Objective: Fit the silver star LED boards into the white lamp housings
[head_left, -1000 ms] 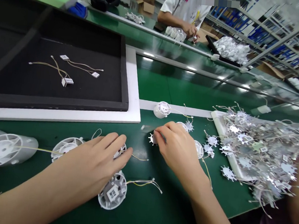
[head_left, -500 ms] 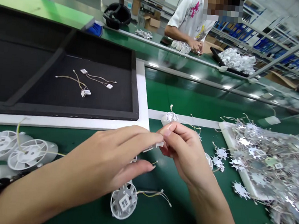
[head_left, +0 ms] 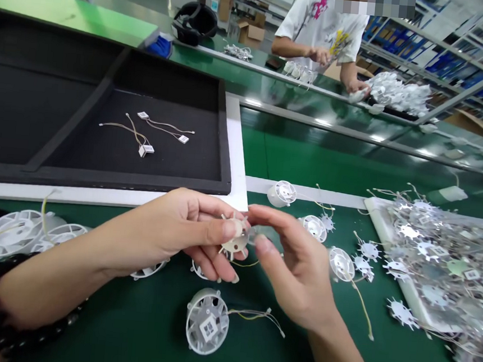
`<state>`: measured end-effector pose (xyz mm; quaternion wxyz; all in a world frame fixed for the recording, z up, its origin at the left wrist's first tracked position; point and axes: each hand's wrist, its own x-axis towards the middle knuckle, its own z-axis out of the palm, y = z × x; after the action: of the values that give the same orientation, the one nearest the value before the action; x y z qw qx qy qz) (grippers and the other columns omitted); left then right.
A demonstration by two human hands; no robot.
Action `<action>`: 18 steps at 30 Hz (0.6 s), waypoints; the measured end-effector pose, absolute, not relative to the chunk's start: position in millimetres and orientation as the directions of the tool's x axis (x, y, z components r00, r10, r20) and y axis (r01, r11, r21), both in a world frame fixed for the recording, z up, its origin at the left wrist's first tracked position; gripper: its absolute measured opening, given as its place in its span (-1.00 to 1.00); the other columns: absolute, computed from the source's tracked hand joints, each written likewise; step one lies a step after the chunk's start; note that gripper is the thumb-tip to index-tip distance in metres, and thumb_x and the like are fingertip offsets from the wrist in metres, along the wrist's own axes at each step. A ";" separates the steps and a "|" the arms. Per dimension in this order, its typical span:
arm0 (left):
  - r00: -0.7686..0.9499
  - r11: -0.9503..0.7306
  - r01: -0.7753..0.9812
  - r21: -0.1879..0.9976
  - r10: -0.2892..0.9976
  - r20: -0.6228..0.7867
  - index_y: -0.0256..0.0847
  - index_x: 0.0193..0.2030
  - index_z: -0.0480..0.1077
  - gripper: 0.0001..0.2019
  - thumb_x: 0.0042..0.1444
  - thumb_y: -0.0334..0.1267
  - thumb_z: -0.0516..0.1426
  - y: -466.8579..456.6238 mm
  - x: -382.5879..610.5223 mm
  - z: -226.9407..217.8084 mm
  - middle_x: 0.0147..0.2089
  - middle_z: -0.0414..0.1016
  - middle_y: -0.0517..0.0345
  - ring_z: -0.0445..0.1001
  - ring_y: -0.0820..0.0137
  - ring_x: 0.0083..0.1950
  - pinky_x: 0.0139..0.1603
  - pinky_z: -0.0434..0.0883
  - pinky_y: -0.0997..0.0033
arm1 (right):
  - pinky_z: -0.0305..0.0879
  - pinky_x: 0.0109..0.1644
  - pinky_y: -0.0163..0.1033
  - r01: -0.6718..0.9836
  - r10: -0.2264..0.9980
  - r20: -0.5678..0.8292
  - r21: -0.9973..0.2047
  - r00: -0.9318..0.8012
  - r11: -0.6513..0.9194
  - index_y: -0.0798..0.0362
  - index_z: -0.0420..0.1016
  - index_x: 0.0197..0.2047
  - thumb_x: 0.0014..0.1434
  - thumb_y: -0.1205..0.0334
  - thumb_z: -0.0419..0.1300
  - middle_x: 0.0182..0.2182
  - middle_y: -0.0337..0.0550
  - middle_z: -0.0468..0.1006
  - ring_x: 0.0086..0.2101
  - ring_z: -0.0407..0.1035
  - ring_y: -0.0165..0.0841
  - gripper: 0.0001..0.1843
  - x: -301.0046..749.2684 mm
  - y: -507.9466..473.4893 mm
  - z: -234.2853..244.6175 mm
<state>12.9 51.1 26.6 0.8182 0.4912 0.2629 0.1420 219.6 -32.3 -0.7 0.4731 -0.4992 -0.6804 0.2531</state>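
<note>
My left hand pinches a small star-shaped metal plate between thumb and fingers, held above the green table. My right hand meets it from the right, its thumb and forefinger closed on the plate's right edge, where something thin and clear shows that I cannot name. A thin wire hangs below the plate. Directly under my hands a white round plastic housing with a square chip and wires lies on the table.
A heap of star plates with wires fills a tray at right. More white housings lie at left, others behind my hands. A black foam tray holds wired chips. Another person works across the belt.
Both hands rose from the table and came together. My left hand left the housing and now grips the star plate, which has turned face-on. The view shifted slightly left.
</note>
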 end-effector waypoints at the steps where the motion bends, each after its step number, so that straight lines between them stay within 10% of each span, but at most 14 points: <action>1: 0.828 0.495 0.009 0.869 0.483 -0.284 -0.16 -0.13 0.63 -0.75 0.26 -0.02 0.34 51.2 13.1 27.5 -0.34 0.71 0.07 0.73 0.31 -0.31 -0.30 0.63 0.54 | 0.60 -0.03 -0.17 0.439 0.918 0.389 -0.814 -0.078 0.382 -0.02 0.56 0.12 0.33 0.37 0.19 -0.04 -0.12 0.73 -0.09 0.64 -0.26 -0.68 217.9 -32.4 -0.5; 8: 0.845 0.518 -0.004 0.855 0.459 -0.274 -0.18 -0.08 0.60 -0.84 0.39 -0.22 0.19 52.4 11.4 33.7 -0.25 0.73 0.05 0.75 0.29 -0.21 -0.27 0.62 0.59 | 0.48 -0.29 -0.28 0.588 0.844 0.527 -0.654 -0.098 0.476 0.06 0.60 -0.15 0.34 0.42 0.21 -0.35 -0.23 0.73 -0.41 0.57 -0.40 -0.86 213.9 -29.4 -1.8; 18: 0.788 0.402 -0.027 0.915 0.571 -0.228 -0.12 0.01 0.33 -0.85 0.40 -0.22 0.21 42.9 11.6 25.4 -0.32 0.71 0.15 0.71 0.39 -0.30 -0.22 0.61 0.49 | 0.56 -0.05 -0.05 0.574 0.811 0.570 -0.624 -0.131 0.531 0.03 0.48 0.15 0.27 0.24 0.29 -0.03 0.00 0.70 -0.11 0.61 -0.18 -0.62 214.9 -32.4 -2.3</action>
<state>11.6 42.9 25.4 0.7940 0.5135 0.2653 0.1883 214.9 -32.4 -2.3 0.4651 -0.4673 -0.7409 0.1278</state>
